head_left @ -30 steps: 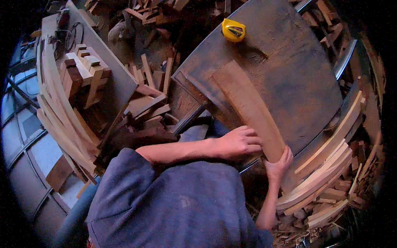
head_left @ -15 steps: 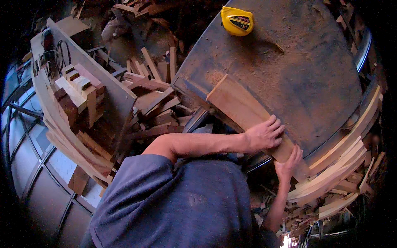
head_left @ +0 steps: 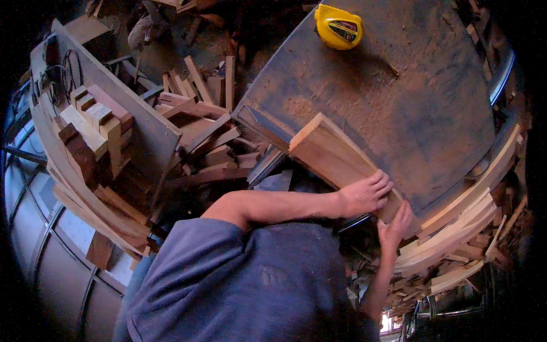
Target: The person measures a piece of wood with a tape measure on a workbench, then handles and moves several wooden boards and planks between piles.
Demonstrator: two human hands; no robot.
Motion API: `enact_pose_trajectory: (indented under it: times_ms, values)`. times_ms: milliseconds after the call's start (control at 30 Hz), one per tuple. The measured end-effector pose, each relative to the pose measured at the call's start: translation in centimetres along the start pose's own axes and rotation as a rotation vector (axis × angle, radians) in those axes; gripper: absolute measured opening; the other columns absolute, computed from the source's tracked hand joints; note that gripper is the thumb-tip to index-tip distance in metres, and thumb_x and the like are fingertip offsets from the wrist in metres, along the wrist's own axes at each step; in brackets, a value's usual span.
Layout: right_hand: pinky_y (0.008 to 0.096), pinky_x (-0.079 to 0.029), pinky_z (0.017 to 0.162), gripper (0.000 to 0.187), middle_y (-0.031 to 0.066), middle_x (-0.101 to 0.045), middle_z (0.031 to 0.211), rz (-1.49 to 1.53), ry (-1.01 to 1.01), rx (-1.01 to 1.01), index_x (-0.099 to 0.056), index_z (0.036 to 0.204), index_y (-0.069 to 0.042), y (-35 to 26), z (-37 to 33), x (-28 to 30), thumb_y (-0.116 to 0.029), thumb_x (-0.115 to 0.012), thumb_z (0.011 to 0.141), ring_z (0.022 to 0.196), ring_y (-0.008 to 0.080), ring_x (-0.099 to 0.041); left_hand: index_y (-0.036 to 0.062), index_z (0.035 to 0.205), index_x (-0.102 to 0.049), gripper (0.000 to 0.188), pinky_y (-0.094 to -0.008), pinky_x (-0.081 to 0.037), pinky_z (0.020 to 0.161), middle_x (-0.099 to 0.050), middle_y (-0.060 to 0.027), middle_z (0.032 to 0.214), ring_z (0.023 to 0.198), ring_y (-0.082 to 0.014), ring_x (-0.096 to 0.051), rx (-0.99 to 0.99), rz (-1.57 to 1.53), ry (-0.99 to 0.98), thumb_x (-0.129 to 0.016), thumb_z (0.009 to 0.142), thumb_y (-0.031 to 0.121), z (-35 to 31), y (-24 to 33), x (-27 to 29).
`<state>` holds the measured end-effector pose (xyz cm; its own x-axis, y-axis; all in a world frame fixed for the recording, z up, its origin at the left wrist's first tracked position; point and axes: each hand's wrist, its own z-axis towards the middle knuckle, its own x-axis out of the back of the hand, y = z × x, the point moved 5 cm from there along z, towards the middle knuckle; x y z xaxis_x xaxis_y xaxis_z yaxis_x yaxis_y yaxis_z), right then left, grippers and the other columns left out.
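A thick wooden board [head_left: 342, 153] lies slantwise along the near edge of a dusty dark machine table [head_left: 439, 131]. It is tipped, so its far end face and a long side both show. My left hand [head_left: 367, 194] grips the board towards its near end, fingers bent over the upper edge. Closer to the near end, my right hand [head_left: 395, 223] clasps the board, with fingers on top and the thumb at the side; its palm is hidden. A yellow tape measure [head_left: 338, 27] rests at the table's far left edge.
Stacked wood blocks [head_left: 99, 122] fill a bin with a tall side panel [head_left: 122, 85] at left. Loose offcuts [head_left: 213, 137] are heaped between bin and table. Long curved wooden strips [head_left: 456, 228] lie along the right. Sawdust [head_left: 302, 107] covers parts of the tabletop.
The board has rolled onto an edge and its far end has come nearer to me, exposing the end face. Both hands keep hold of it. The whole view has shifted slightly.
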<state>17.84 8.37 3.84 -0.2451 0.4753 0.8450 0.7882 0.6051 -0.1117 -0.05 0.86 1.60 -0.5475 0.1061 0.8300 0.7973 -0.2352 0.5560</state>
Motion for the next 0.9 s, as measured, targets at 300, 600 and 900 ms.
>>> enact_pose_trajectory:
  times_ms: [300, 600, 900]
  values:
    - [0.0519, -0.031, 0.109, 0.101, 0.0239, -0.037, 0.142, 0.01, -0.057, 0.021, -0.031, 0.143, 0.002, -2.4, 0.2, 0.2, -0.007, -0.084, 0.057, 0.131, 0.0436, -0.035, 0.0099, 0.111, -0.063, 0.034, -0.0488, -0.028, 0.111, -0.05, -0.0151, 0.134, 0.127, -0.0333, -0.042, 0.013, -0.006, 0.047, -0.054, 0.082, 0.026, -1.7, -1.3, -0.6]
    - [0.0497, -0.031, 0.109, 0.099, 0.0248, -0.036, 0.142, -0.007, -0.088, 0.025, -0.033, 0.141, 0.002, -3.4, -0.2, -0.5, -0.012, -0.085, 0.059, 0.131, 0.0432, -0.035, 0.011, 0.109, -0.064, 0.034, -0.0514, -0.028, 0.111, -0.049, -0.017, 0.135, 0.127, -0.0356, -0.042, -0.024, 0.041, 0.049, -0.055, 0.082, 0.028, -3.2, -1.4, -1.1]
    - [0.0442, -0.03, 0.114, 0.094, 0.0195, -0.028, 0.151, 0.042, 0.129, -0.069, -0.031, 0.145, 0.0, -0.2, -1.8, -2.8, -0.008, -0.078, 0.064, 0.14, 0.0395, -0.026, 0.0183, 0.127, -0.055, 0.043, -0.0577, -0.026, 0.11, -0.038, -0.0189, 0.143, 0.131, -0.0413, -0.034, -0.042, -0.087, -0.063, -0.055, 0.085, 0.022, -2.0, -2.4, -2.2]
